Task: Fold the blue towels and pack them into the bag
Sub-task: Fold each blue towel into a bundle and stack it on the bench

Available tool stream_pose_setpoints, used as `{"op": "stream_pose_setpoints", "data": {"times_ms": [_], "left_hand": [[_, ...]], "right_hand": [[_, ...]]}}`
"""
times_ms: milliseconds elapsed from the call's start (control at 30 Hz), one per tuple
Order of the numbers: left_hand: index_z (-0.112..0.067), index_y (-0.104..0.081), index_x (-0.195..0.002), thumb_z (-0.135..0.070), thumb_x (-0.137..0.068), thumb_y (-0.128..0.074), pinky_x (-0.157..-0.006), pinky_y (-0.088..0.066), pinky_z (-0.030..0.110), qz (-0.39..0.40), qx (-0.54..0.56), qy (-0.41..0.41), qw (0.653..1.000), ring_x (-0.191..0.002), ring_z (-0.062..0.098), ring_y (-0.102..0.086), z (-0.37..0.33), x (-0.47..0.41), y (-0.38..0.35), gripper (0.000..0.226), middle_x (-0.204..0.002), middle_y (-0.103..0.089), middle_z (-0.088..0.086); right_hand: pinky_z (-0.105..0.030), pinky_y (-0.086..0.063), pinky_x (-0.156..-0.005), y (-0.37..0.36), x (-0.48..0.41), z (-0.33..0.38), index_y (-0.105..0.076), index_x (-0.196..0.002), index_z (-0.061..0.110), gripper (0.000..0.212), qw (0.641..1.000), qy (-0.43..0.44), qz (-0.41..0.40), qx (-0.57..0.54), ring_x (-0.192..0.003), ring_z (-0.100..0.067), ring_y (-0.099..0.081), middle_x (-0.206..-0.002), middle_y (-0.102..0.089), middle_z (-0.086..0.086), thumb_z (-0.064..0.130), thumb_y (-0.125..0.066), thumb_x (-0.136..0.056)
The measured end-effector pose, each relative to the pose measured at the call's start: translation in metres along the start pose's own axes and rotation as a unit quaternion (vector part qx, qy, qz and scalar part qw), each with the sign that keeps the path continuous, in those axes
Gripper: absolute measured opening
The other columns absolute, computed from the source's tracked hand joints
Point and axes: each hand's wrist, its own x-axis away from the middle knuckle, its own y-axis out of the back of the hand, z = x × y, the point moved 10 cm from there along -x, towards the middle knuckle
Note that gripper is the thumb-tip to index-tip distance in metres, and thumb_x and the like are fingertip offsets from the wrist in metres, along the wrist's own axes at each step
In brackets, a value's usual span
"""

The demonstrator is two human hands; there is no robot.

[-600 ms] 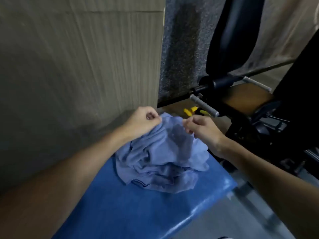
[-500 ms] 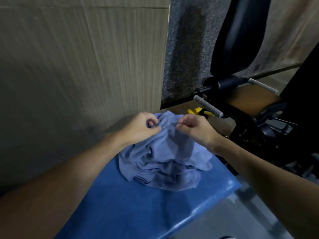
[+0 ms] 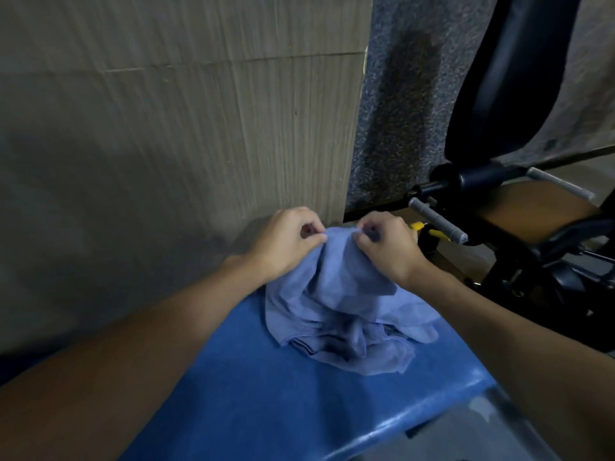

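Fingertips of the left hand (image 3: 286, 239) and right hand (image 3: 387, 242) pinch the top edge of a crumpled blue towel (image 3: 346, 307) heaped on the blue bench (image 3: 283, 404). Better to slide both pinches outward to the corners, then lift it clear before folding.

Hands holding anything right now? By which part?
Left hand and right hand each pinch the blue towel at its raised top edge, close together; the rest lies crumpled.
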Motion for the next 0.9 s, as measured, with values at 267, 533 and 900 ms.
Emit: {"op": "stream_pose_setpoints", "data": {"times_ms": [267,533,900], "left_hand": [[-0.014,-0.061,-0.090,-0.007,-0.089,-0.063,-0.070,-0.048,0.026,-0.086,0.041,0.021,0.995,-0.069,0.012,-0.058,-0.040,0.028,0.098,0.007,-0.076,-0.061,-0.007],[-0.010,-0.067,-0.089,-0.003,-0.086,-0.069,-0.069,-0.047,0.012,-0.194,0.051,0.044,0.979,-0.067,-0.003,-0.058,-0.065,0.112,0.205,0.008,-0.076,-0.064,-0.007],[0.014,-0.065,-0.084,0.005,-0.086,-0.066,-0.065,-0.042,0.026,-0.043,0.090,0.179,0.979,-0.068,0.010,-0.052,0.006,0.188,0.205,0.009,-0.077,-0.060,0.010]], "right_hand": [[-0.046,-0.048,-0.074,0.048,0.019,0.109,-0.052,-0.076,0.024,0.012,0.985,0.075,-0.069,-0.139,-0.066,-0.015,-0.052,-0.063,-0.054,0.009,0.025,-0.056,-0.087],[-0.016,-0.040,-0.059,0.056,0.072,0.236,-0.056,-0.081,0.011,0.009,0.953,0.188,-0.065,-0.227,-0.058,0.001,-0.047,-0.064,-0.054,0.007,0.008,-0.055,-0.089],[-0.011,-0.039,-0.059,0.029,0.082,0.292,-0.054,-0.079,0.017,0.018,0.934,0.164,-0.057,-0.313,-0.064,-0.004,-0.049,-0.070,-0.055,0.006,0.003,-0.053,-0.091]]}}
